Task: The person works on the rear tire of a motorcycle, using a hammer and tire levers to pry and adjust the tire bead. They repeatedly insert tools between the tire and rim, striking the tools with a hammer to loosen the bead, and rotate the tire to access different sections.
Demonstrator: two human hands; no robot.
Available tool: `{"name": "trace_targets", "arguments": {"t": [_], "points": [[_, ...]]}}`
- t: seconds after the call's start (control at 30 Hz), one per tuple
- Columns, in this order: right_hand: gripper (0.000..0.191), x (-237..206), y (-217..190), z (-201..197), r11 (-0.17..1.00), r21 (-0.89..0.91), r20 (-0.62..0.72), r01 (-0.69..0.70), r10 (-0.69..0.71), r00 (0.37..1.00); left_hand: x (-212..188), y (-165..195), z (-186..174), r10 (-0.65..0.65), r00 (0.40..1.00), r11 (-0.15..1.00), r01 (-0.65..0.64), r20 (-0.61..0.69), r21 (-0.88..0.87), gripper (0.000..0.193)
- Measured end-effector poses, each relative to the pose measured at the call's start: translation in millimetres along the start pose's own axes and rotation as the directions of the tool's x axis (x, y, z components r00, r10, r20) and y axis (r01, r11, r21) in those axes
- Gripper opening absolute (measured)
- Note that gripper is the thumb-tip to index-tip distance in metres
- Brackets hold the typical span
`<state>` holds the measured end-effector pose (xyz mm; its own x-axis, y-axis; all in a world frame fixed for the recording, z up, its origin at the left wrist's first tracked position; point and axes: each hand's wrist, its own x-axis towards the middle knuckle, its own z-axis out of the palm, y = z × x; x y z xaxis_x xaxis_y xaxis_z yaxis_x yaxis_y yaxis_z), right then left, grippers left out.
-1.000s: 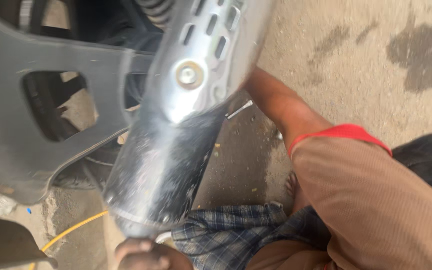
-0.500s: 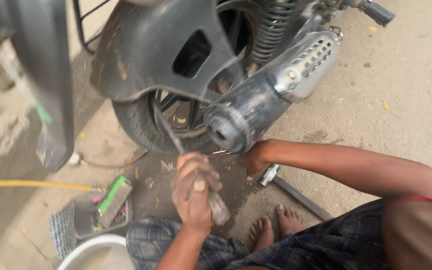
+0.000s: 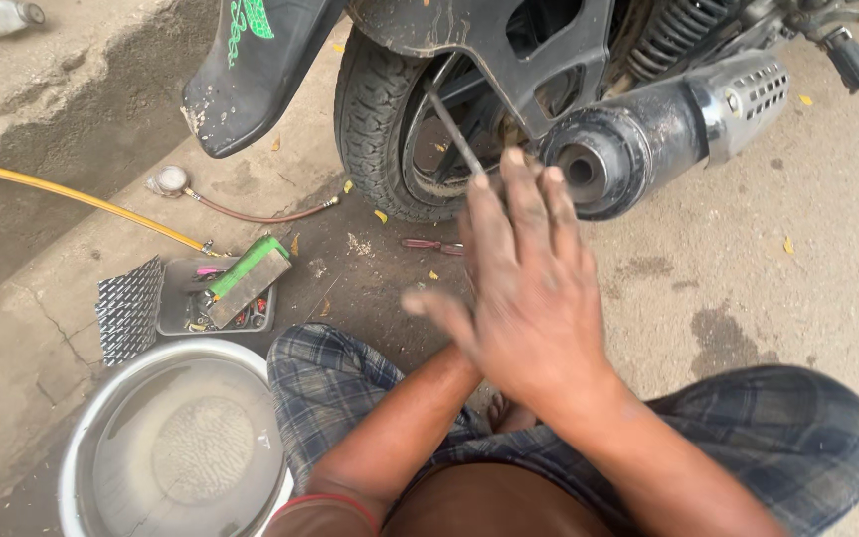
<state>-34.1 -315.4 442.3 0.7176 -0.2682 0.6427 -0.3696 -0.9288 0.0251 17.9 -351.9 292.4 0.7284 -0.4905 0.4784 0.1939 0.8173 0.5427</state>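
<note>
right hand [image 3: 529, 298] is up with fingers [image 3: 524, 199] spread flat, holding nothing, just short of the scooter's rear tyre [image 3: 375, 119]; a thin metal rod [image 3: 452, 129] pokes beyond them. left hand is hidden, can't tell.

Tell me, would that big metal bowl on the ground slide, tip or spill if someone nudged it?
The bowl looks wide and low, so it would probably slide rather than tip. It seems to hold water, so a shove would likely slosh some over the rim and make it heavy to lift. Its thin shiny wall suggests it is stiff, perhaps slippery when wet.
</note>
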Motion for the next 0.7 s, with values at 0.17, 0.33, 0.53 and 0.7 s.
{"name": "trace_targets", "arguments": {"t": [0.17, 0.33, 0.53, 0.7], "points": [[0.1, -7, 17, 18, 0.966, -0.139, 0.41, -0.217, 0.255, 0.876, 36, -11, -58, 0.326, 0.929, 0.797, -0.17, -0.175, 0.58, 0.048], [0.035, -24, 27, 30, 0.954, -0.233, 0.382, -0.191, 0.27, 0.884, 183, 21, -153, 0.155, 0.972, 0.428, 0.094, -0.176, 0.899, 0.054], [0.033, -51, 42, 53, 0.95, -0.113, 0.335, -0.29, 0.311, 0.889, 263, 28, -161, -0.066, 0.998, 0.389, 0.005, 0.022, 0.921, 0.074], [0.045, -74, 51, 69, 0.943, 0.061, 0.195, -0.326, 0.309, 0.931, 254, 32, -146, -0.292, 0.903, 0.345, 0.406, -0.314, 0.846, 0.081]]}}
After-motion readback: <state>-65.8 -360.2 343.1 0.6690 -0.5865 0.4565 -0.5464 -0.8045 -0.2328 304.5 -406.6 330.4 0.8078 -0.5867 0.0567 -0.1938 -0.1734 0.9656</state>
